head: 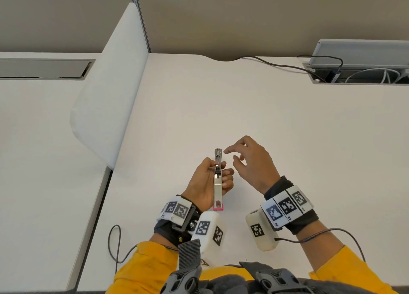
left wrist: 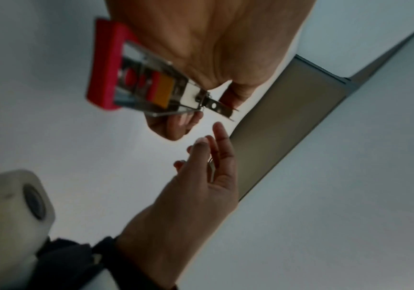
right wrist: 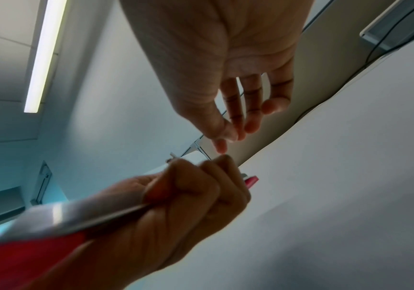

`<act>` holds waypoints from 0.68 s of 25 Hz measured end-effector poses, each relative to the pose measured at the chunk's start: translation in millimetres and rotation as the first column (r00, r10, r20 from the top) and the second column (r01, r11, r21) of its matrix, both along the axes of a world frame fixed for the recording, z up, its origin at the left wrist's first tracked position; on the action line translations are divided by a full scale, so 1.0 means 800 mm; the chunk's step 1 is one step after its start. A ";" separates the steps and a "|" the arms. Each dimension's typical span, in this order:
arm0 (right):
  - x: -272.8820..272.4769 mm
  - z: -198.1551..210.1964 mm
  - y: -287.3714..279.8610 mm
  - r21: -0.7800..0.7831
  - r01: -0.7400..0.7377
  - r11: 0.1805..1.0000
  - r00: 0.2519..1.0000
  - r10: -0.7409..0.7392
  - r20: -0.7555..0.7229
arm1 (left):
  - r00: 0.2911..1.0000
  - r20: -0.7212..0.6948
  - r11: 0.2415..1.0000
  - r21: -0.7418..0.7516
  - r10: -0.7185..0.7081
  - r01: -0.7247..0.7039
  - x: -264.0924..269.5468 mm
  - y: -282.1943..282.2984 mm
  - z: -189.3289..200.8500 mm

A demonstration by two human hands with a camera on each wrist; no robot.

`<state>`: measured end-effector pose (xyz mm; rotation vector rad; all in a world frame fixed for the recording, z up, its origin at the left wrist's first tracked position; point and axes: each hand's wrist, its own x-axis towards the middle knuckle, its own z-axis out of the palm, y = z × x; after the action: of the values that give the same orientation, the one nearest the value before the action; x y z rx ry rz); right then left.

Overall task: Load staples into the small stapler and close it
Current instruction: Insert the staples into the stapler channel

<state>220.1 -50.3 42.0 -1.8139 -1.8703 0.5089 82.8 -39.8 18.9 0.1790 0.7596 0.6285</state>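
My left hand gripped the small stapler, fingers curled round its middle and thumb on the other side, holding it up above the desk toward the near edge, about midway along it. The stapler lay stretched open, its metal length pointing away from me and its red end nearest my body. In the left wrist view the red end and the bare metal channel showed beneath my palm; whether staples sat inside I could not tell. My right hand hovered just beside the far tip of the stapler, not touching it, fingers loosely spread, with thumb and forefinger drawn near each other and holding nothing I could make out. A dark cable ran along the far edge to an open cable tray at the far right corner. A white divider panel stood along the left edge
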 end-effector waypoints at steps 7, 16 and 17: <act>-0.003 -0.006 0.007 -0.033 -0.055 0.998 0.995 0.057 0.080 | 0.985 -0.141 0.990 0.093 -0.096 0.109 0.000 0.000 0.002; -0.002 -0.011 0.016 0.028 0.008 1.000 0.928 -0.018 0.372 | 0.974 -0.151 0.975 0.116 -0.172 0.190 -0.003 0.002 -0.005; 0.000 -0.012 0.016 0.018 0.024 1.000 0.935 -0.029 0.353 | 0.976 -0.146 0.977 0.114 -0.164 0.181 -0.004 0.003 -0.005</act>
<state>220.5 -37.5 32.7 -2.0242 -2.0683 0.1639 79.6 -37.5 15.0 0.4035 0.8254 0.5021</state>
